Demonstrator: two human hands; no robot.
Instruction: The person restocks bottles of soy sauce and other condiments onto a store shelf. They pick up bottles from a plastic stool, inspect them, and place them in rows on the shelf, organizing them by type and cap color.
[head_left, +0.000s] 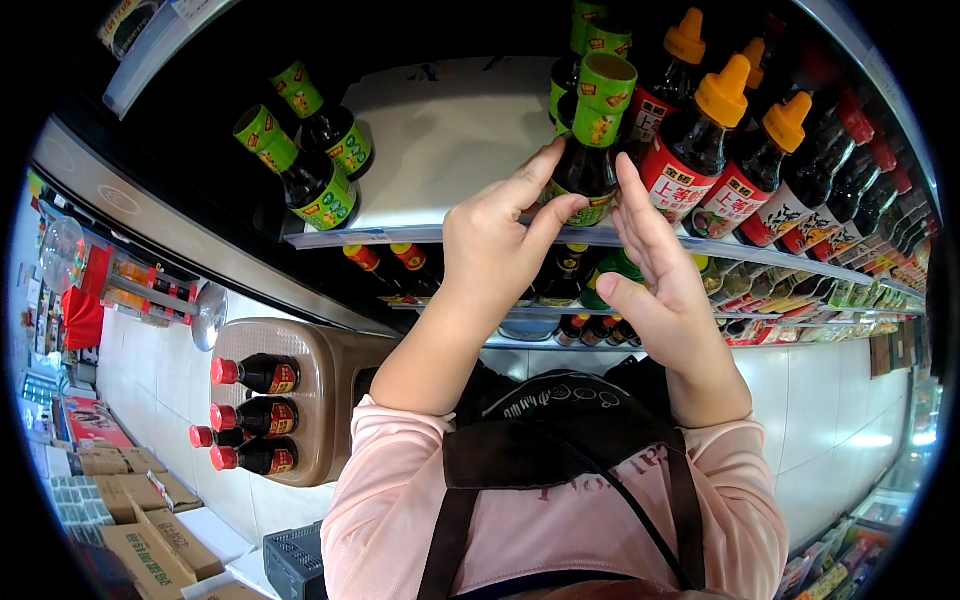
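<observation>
A dark sauce bottle (590, 169) with a green-wrapped neck and green label stands upright at the shelf's front edge. My left hand (506, 210) is around its lower left side, thumb across the label and fingers along the side. Flat along the bottle's right side, my right hand (656, 277) has its thumb spread away; whether its fingertips touch the glass is hard to tell. More green-capped bottles (609, 37) stand in line behind. Two others (304, 169) are at the shelf's left end.
Bottles with red labels and yellow nozzle caps (686, 161) stand close on the right. Lower shelves hold more bottles (566, 270). Several red-capped bottles (262, 416) rest on a brown plastic stool (322, 457) at my left. Cardboard boxes (150, 551) lie on the floor behind it.
</observation>
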